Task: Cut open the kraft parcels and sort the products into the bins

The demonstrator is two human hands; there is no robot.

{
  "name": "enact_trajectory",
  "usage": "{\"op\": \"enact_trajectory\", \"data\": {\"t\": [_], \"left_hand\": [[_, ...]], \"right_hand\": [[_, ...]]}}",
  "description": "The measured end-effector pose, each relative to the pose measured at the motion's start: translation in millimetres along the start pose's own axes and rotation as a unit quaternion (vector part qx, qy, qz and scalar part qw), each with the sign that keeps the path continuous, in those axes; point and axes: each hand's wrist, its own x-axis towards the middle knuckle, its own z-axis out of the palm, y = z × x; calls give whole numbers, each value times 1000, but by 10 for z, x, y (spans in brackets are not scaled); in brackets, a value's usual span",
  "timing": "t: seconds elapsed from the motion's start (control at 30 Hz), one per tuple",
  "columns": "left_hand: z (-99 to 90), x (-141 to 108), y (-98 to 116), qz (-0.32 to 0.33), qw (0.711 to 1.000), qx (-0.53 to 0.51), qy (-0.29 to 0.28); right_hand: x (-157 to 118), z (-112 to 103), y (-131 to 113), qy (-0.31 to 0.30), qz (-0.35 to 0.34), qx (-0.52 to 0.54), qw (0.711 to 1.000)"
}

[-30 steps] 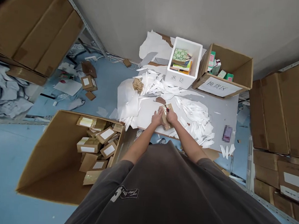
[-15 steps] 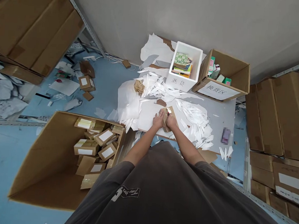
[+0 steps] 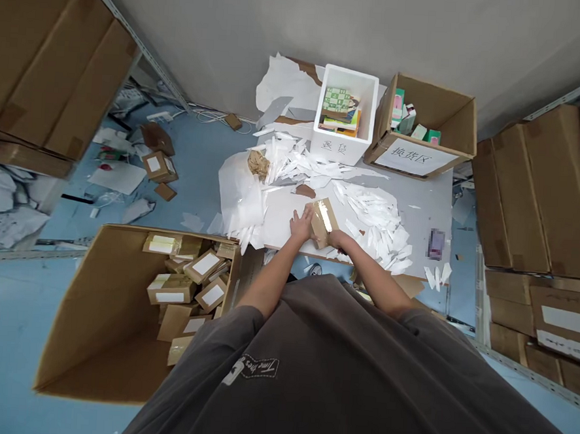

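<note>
A small brown cardboard box (image 3: 322, 220) with a shiny strip of clear tape along its top lies on the table, tilted to the left. Against its left side rests my left hand (image 3: 301, 224), fingers spread, touching the edge. My right hand (image 3: 341, 240) is closed at the box's lower right corner. A small dark red tool (image 3: 341, 251) shows slightly under that hand; its exact kind is hard to make out. Torn white paper strips (image 3: 375, 222) lie right of the box, and a brown scrap (image 3: 305, 190) lies just behind it.
A white foam bin (image 3: 343, 145) with booklets and a labelled carton (image 3: 421, 158) with small packs stand at the table's back. On my left, a large open carton (image 3: 86, 335) holds several small parcels (image 3: 170, 289). Shelves with big boxes (image 3: 531, 199) flank the right.
My right hand has drawn back from the box's top to its lower right corner. My left hand has shifted slightly, its fingers spreading wider. The camera view has moved a little.
</note>
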Motion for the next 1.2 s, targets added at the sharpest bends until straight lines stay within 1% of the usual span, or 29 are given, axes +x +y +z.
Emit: {"op": "enact_trajectory", "data": {"t": [0.07, 0.13, 0.23, 0.33, 0.37, 0.4, 0.43, 0.5, 0.53, 0.57, 0.67, 0.7, 0.73, 0.77, 0.83, 0.87, 0.9, 0.97, 1.03, 1.1, 1.13, 1.2], "left_hand": [[5, 5, 5, -1, 1000, 6, 5], [8, 16, 10, -2, 1000, 8, 9], [-4, 36, 23, -7, 1000, 12, 6], [-17, 29, 52, -12, 1000, 15, 1], [-10, 14, 68, -14, 1000, 15, 2], [6, -11, 90, -17, 1000, 16, 7], [34, -45, 119, -22, 1000, 18, 12], [122, -141, 193, -38, 999, 29, 26], [179, -200, 237, -48, 998, 37, 34], [238, -261, 282, -60, 996, 46, 40], [385, -423, 402, -85, 991, 68, 72], [410, -457, 430, -71, 991, 73, 83], [421, -478, 451, -36, 992, 79, 89], [419, -486, 468, 16, 993, 86, 85], [385, -468, 491, 133, 984, 104, 59], [360, -448, 500, 175, 977, 116, 46], [333, -423, 506, 197, 971, 128, 40], [284, -373, 506, 208, 966, 148, 47], [247, -331, 487, 216, 961, 160, 61], [219, -301, 453, 235, 956, 164, 67], [208, -289, 437, 244, 954, 165, 66], [187, -266, 416, 253, 952, 162, 60]], "right_hand": [[-148, 175, 106, -16, 14, 3, 1000], [-258, 287, 173, -18, 19, 9, 1000], [-372, 346, 278, -16, 18, 22, 999], [-474, 386, 541, -13, 15, 45, 999], [-495, 411, 662, 4, 13, 64, 998], [-500, 442, 785, 40, 8, 89, 995], [-483, 479, 896, 95, 3, 114, 989], [-373, 561, 1047, 197, 9, 173, 965], [-283, 605, 1074, 230, 19, 209, 950], [-176, 649, 1071, 247, 31, 249, 936], [164, 769, 947, 252, 50, 368, 894], [259, 798, 895, 255, 51, 396, 881], [338, 816, 851, 260, 52, 415, 870], [400, 823, 817, 265, 54, 428, 863], [477, 804, 782, 274, 55, 431, 858], [496, 783, 779, 277, 53, 425, 860], [503, 757, 783, 279, 51, 415, 864], [486, 713, 812, 286, 42, 397, 871], [424, 699, 878, 297, 19, 399, 867], [321, 724, 993, 293, -29, 426, 856], [259, 746, 1068, 281, -61, 437, 852], [134, 794, 1232, 239, -126, 433, 860]]}}
